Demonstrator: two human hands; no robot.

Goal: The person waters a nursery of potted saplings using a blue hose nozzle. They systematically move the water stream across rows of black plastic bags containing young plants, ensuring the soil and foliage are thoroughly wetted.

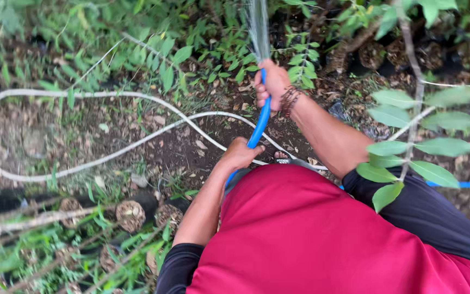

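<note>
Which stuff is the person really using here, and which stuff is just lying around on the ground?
In use:
blue hose
right hand at its end
left hand lower down
water spray

Lying about:
white hose looped on the soil
potted seedlings
leafy branch

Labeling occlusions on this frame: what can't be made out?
- Head view: blue hose end, hidden inside the right hand.
- Hose behind the left hand, hidden by the red shirt.
- Foot, mostly covered by the shirt.
- Spray target, cut off by the top edge.
</note>
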